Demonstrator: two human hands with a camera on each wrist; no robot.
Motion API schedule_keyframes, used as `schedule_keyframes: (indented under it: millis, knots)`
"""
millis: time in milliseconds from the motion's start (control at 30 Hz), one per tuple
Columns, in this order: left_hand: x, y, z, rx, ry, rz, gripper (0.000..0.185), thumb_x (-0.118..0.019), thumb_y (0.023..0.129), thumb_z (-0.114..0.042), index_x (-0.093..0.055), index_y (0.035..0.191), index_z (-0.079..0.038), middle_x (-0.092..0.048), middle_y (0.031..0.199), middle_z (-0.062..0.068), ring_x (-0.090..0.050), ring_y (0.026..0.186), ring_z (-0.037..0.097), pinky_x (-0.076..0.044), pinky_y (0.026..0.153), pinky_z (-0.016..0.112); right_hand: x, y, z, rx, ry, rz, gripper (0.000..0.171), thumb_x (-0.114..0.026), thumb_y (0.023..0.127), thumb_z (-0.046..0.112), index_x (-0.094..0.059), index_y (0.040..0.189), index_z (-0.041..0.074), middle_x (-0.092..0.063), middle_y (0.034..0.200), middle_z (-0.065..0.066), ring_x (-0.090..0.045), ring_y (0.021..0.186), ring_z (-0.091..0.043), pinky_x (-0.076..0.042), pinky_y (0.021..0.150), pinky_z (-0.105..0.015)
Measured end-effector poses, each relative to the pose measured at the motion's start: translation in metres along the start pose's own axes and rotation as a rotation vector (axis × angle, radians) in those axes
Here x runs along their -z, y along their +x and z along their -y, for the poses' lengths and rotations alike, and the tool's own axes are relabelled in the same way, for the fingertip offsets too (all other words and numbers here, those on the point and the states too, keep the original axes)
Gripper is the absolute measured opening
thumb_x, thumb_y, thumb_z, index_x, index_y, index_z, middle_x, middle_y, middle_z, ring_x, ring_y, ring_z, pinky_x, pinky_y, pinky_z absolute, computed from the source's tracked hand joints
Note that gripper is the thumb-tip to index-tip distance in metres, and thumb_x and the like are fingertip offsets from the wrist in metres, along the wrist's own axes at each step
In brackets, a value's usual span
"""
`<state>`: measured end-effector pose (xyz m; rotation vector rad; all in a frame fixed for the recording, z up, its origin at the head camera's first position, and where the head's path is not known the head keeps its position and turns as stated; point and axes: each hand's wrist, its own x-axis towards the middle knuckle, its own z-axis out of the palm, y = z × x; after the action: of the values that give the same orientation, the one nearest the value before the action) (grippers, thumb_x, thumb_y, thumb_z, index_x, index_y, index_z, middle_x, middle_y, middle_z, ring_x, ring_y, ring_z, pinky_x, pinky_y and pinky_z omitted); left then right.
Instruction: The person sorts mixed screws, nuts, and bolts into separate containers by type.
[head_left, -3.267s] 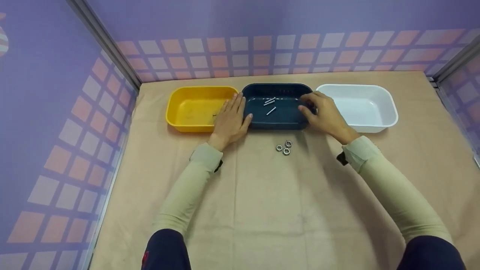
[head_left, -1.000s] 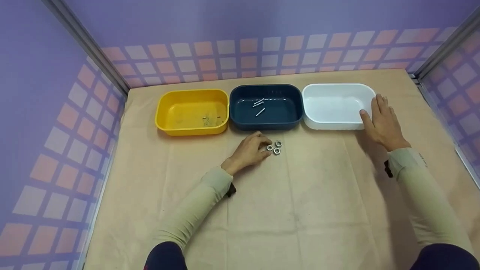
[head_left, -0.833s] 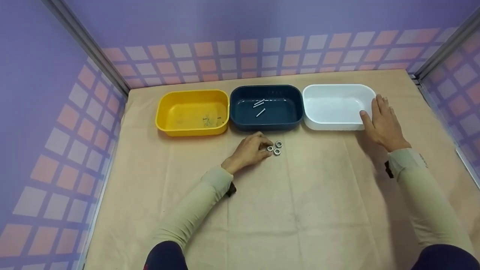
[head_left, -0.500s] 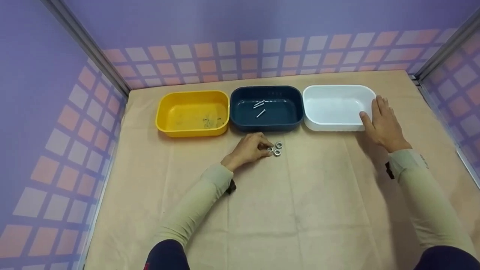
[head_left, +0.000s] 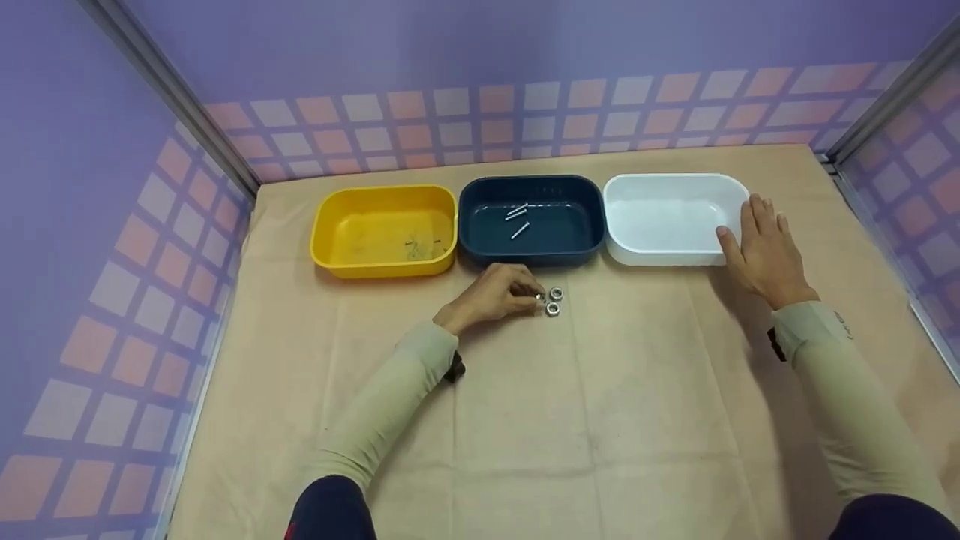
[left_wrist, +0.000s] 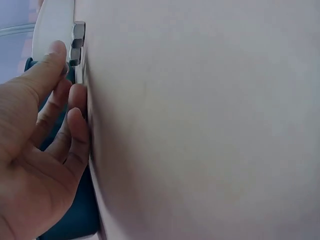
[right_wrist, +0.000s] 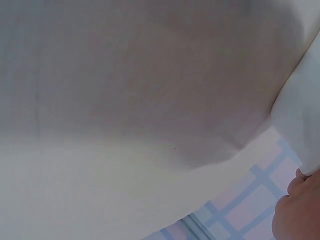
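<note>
Nut [head_left: 539, 297] pinched in our left hand [head_left: 491, 292], right hand [head_left: 766, 255] straight-fingered; only the head view shows screws [head_left: 520, 231] in the blue tray [head_left: 531, 259] near the tabletop's [head_left: 525, 397] far edge.

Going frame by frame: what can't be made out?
- Head view: one hex nut, mostly covered by the fingers of the left hand.
- Head view: pieces in the yellow tray, too small to identify.
- Right wrist view: most of the right hand, cut off by the edge.
</note>
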<state>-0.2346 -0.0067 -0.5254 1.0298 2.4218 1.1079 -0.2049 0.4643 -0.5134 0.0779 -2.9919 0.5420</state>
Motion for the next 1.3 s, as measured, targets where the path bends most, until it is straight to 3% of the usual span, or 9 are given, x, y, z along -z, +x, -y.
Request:
schedule_keyframes:
  millis: [100,200,300,400,867,1300]
  knots:
    - [-0.001,-0.001,-0.004,0.003,-0.013,0.006,0.023,-0.085,0.094,-0.02,-0.085,0.115,-0.011,-0.08,0.108,0.0,-0.069,0.101,0.011,-0.056,0.092,0.028,0.0,0.0,0.001,-0.004,-0.003,0.006,0.087,-0.025,0.113,0.055,-0.01,0.165,-0.014,-0.007,0.173,-0.036,-0.003,0.163,-0.053,0.001,0.133,-0.062]
    - [-0.002,0.0,-0.009,0.015,-0.036,0.022,0.025,-0.084,0.094,-0.021,-0.084,0.117,-0.01,-0.082,0.105,-0.001,-0.073,0.09,0.01,-0.056,0.078,0.023,0.0,0.0,0.001,-0.009,-0.004,0.006,0.087,-0.025,0.113,0.055,-0.009,0.165,-0.014,-0.007,0.173,-0.036,-0.003,0.163,-0.053,0.0,0.133,-0.062]
    - [-0.002,0.002,-0.016,0.008,-0.048,0.032,0.027,-0.083,0.095,-0.022,-0.083,0.119,-0.01,-0.083,0.103,-0.002,-0.072,0.079,0.013,-0.05,0.064,0.02,0.001,-0.001,0.001,-0.013,-0.004,0.006,0.087,-0.025,0.113,0.055,-0.009,0.165,-0.014,-0.007,0.174,-0.036,-0.003,0.163,-0.053,0.0,0.133,-0.063]
    - [-0.001,0.005,-0.024,-0.021,-0.044,0.034,0.027,-0.081,0.097,-0.024,-0.083,0.12,-0.01,-0.082,0.103,-0.002,-0.068,0.075,0.016,-0.045,0.059,0.02,0.002,-0.001,0.001,-0.013,-0.007,0.006,0.087,-0.025,0.113,0.055,-0.009,0.165,-0.014,-0.006,0.174,-0.036,-0.003,0.163,-0.053,0.0,0.133,-0.062]
    - [0.008,0.039,-0.071,-0.133,-0.004,-0.011,0.028,-0.079,0.098,-0.027,-0.083,0.119,-0.009,-0.081,0.106,0.0,-0.063,0.087,0.008,-0.051,0.076,0.018,0.004,-0.001,0.0,-0.004,-0.017,-0.003,0.087,-0.025,0.114,0.054,-0.013,0.164,-0.016,-0.009,0.173,-0.038,-0.007,0.161,-0.056,-0.004,0.133,-0.064]
    - [0.009,0.088,-0.097,-0.151,0.051,-0.039,0.025,-0.078,0.099,-0.026,-0.084,0.116,-0.009,-0.082,0.105,0.0,-0.063,0.088,0.004,-0.049,0.078,0.019,0.0,0.001,0.001,-0.022,-0.026,0.03,0.089,-0.023,0.113,0.057,-0.008,0.165,-0.014,-0.005,0.174,-0.036,-0.002,0.163,-0.053,-0.004,0.132,-0.064]
